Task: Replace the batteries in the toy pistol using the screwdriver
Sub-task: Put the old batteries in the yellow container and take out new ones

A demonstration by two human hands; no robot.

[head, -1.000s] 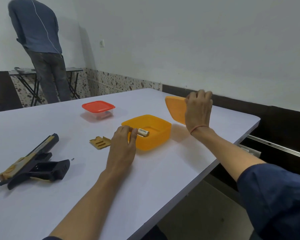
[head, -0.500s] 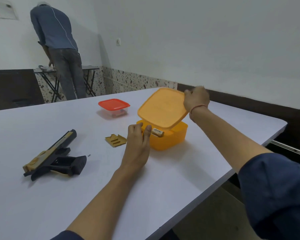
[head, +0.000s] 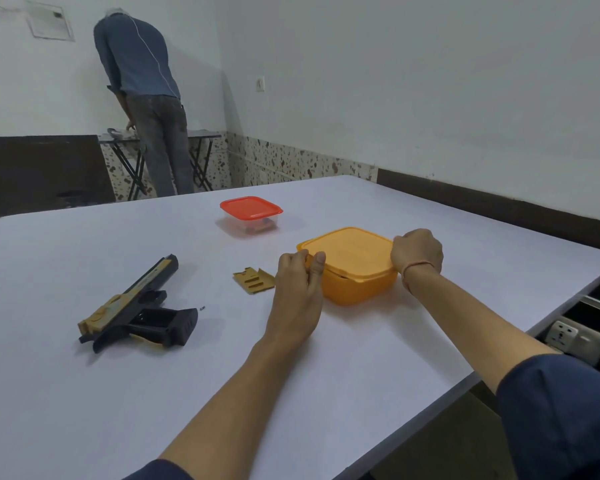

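The black and gold toy pistol [head: 136, 306] lies on its side at the left of the white table [head: 84, 393], its grip compartment open. A gold battery cover [head: 253, 280] and a tiny screw [head: 202, 308] lie between the pistol and the orange box [head: 357, 289]. The orange lid [head: 350, 252] sits on top of the box and hides its contents. My left hand [head: 297, 296] holds the box's left corner, with curled fingers at the lid's edge. My right hand [head: 416, 251] grips the lid's right edge. No screwdriver is in view.
A clear container with a red lid [head: 250, 206] stands behind the orange box. The table's right edge runs close to the box, with a wall socket [head: 565, 336] below it. A person [head: 142, 81] stands at a small folding table by the far wall.
My right hand has swung the orange lid from beside the box down onto it, covering the battery inside. My left hand has stayed at the box's left corner.
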